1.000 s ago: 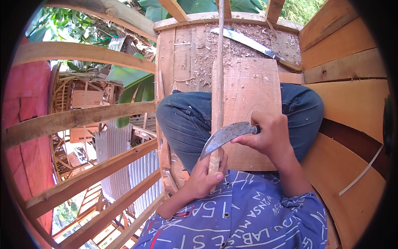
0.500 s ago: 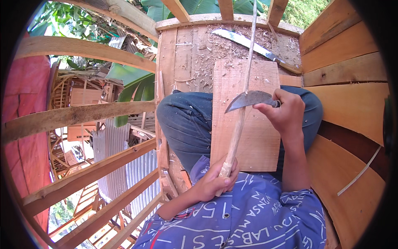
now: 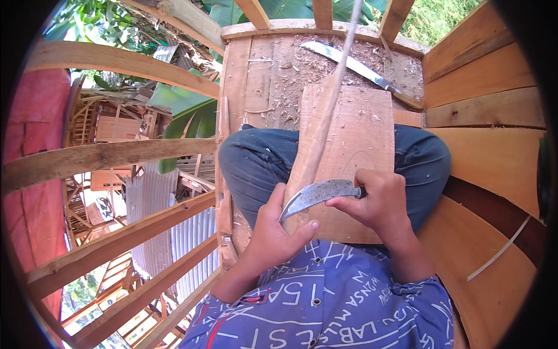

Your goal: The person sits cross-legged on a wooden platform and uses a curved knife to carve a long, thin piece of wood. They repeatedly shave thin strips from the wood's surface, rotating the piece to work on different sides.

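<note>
The left hand [image 3: 273,232], its grip closed round the near end of the wooden stick [image 3: 315,136], apparently steadies it over the board's [image 3: 363,139] left edge; the right hand [image 3: 379,200] grasps the curved knife [image 3: 322,193], blade crosswise.

A floor of pale wooden planks [image 3: 234,96] ran away in front of the seated person, its seams plain on the left. Curled wood shavings [image 3: 285,72] lay strewn over it, and among them a long machete [image 3: 352,65] rested aslant — blade tip to the left, brownish handle [image 3: 409,100] to the right. Nearer, a flat rectangular board [image 3: 365,136] lay across the person's bent legs [image 3: 256,157] — a few loose shavings scattered on its far half.
</note>
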`<state>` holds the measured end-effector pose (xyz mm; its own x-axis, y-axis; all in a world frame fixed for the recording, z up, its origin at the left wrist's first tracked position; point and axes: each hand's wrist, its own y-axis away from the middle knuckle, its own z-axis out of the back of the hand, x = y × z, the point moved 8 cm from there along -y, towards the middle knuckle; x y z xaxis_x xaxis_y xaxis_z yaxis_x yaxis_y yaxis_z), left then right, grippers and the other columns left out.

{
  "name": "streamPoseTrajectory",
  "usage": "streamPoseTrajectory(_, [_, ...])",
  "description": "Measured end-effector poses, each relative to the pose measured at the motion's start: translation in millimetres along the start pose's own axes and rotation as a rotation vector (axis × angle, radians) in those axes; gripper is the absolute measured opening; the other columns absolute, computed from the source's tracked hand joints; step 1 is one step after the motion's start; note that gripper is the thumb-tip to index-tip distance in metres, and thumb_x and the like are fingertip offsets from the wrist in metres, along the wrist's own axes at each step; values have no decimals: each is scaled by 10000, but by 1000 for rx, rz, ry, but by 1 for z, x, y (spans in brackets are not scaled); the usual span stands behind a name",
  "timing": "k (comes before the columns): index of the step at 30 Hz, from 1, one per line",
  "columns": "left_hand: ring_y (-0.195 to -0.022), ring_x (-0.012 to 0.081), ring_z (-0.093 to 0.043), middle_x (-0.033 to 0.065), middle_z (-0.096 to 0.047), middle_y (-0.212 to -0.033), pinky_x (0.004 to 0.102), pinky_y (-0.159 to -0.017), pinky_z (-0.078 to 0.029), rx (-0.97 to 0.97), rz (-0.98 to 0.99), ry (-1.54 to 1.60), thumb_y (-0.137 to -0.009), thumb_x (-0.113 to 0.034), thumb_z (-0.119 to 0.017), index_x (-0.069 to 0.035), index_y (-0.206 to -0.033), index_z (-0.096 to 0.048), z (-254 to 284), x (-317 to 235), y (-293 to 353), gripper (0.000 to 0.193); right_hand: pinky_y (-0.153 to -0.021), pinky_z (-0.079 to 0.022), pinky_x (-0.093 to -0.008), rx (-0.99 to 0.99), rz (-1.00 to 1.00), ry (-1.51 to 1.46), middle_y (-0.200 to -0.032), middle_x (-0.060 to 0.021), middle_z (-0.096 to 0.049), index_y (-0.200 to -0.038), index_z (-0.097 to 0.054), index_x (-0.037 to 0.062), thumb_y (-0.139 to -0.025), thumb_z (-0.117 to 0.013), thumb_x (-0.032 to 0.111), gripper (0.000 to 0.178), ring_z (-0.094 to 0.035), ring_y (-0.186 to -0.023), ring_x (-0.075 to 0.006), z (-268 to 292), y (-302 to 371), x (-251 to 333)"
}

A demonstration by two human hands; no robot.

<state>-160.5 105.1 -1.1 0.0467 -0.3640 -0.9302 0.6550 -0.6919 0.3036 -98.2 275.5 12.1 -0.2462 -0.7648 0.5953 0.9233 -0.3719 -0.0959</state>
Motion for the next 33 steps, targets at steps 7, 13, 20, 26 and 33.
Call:
streamPoseTrajectory(7, [-853,264,-665,240,-632,-890,333,-712,-504,-17,24,-65,-744,-212,-712,76,-1109,-393,-14,-15,5,564,-386,-363,-331,-165,70,198,-418,-67,-393,-487,-423,70,-491,-684,779,756,-460,-374,-245,24,-23,-11])
streamPoseTrajectory(13, [-832,302,-670,256,-628,-887,356,-706,-508,15,14,19,-748,-214,-703,100,-1132,-376,-25,-9,8,594,-392,-356,-339,-216,47,159,-436,-85,-416,-500,-440,56,-487,-708,752,746,-460,-388,-263,25,-22,-21])
streamPoseTrajectory(20, [-983,187,-569,176,-601,-1047,315,-863,-433,106,178,117,-762,-200,-652,62,-1257,-366,-37,13,18,629,-456,-388,-372,-195,-258,253,-483,-136,-476,-529,-489,31,-523,-747,682,701,-488,-460,-313,30,-32,-60])
streamPoseTrajectory(26, [-915,173,-583,158,-604,-975,317,-794,-456,103,156,49,-753,-189,-664,43,-1165,-411,-38,14,23,536,-516,-430,-404,-287,-295,300,-507,-154,-510,-578,-551,-5,-619,-696,691,713,-516,-493,-330,42,-31,-72])
streamPoseTrajectory(33, [-775,134,-559,104,-591,-882,304,-688,-456,82,111,37,-763,-217,-660,21,-1131,-432,-39,24,28,494,-607,-458,-412,-352,-619,152,-580,-202,-568,-742,-639,-91,-791,-536,689,789,-570,-576,-331,88,-31,-146])
